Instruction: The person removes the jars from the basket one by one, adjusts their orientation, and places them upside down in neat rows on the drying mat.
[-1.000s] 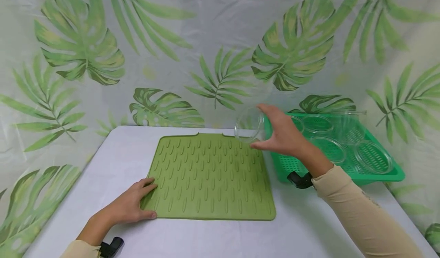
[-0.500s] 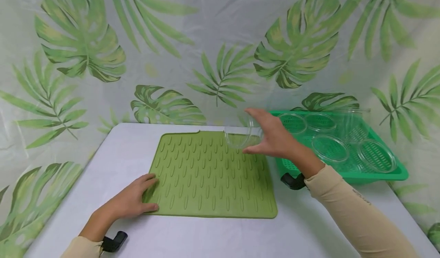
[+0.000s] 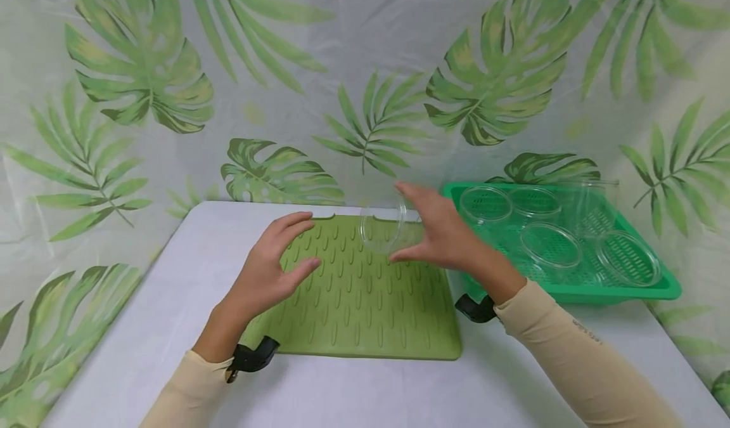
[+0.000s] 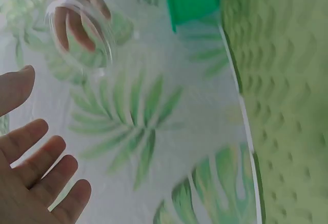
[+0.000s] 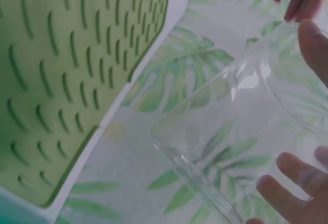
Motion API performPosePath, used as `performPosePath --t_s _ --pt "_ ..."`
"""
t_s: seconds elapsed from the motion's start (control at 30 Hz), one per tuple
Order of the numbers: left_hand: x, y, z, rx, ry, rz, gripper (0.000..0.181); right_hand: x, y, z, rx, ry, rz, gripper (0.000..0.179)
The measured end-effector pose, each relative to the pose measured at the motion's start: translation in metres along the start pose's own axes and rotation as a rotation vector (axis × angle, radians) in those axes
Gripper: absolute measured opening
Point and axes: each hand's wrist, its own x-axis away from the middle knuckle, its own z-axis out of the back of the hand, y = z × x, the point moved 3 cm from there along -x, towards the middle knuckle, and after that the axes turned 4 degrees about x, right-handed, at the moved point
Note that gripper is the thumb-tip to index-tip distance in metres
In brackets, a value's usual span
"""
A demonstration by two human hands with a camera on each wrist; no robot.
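A clear drinking glass (image 3: 381, 231) is gripped in my right hand (image 3: 441, 230). It lies tilted on its side above the far part of a green ribbed mat (image 3: 376, 320), its round end facing left. In the right wrist view the transparent wall of the glass (image 5: 225, 116) shows between thumb and fingers. My left hand (image 3: 265, 266) hovers over the mat's left part, fingers spread and slightly bent, thumb apart, holding nothing. The left wrist view shows a gap between these fingers (image 4: 56, 155) and the glass.
On the right stands a green perforated basket (image 3: 616, 296) holding several clear glasses. A taller glass (image 3: 590, 209) stands at its back right. White cloth (image 3: 353, 390) covers the table, and a leaf-patterned curtain (image 3: 376, 35) hangs behind.
My right hand has carried the glass left, from near the basket to over the mat. My left hand has lifted off the mat's left edge and moved up and right toward the glass.
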Motion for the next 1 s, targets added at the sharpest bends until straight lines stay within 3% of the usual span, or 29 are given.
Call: performPosePath --t_s 0.17,0.43,0.8,1.0 --pt "-0.015 0.013 -0.021 0.025 -0.020 -0.019 0.063 -0.003 -0.012 -0.008 0.033 0.065 0.056 0.116" --pt "-0.023 0.021 -0.044 0.009 -0.080 -0.077 0.083 0.002 -0.028 -0.023 0.090 0.091 0.115 0.113" --pt "-0.028 0.022 -0.049 0.060 -0.152 -0.093 0.097 0.010 -0.040 -0.028 0.172 0.185 0.142 0.111" --pt "-0.029 0.022 -0.049 0.080 -0.191 -0.089 0.098 0.014 -0.042 -0.028 0.214 0.187 0.145 0.111"
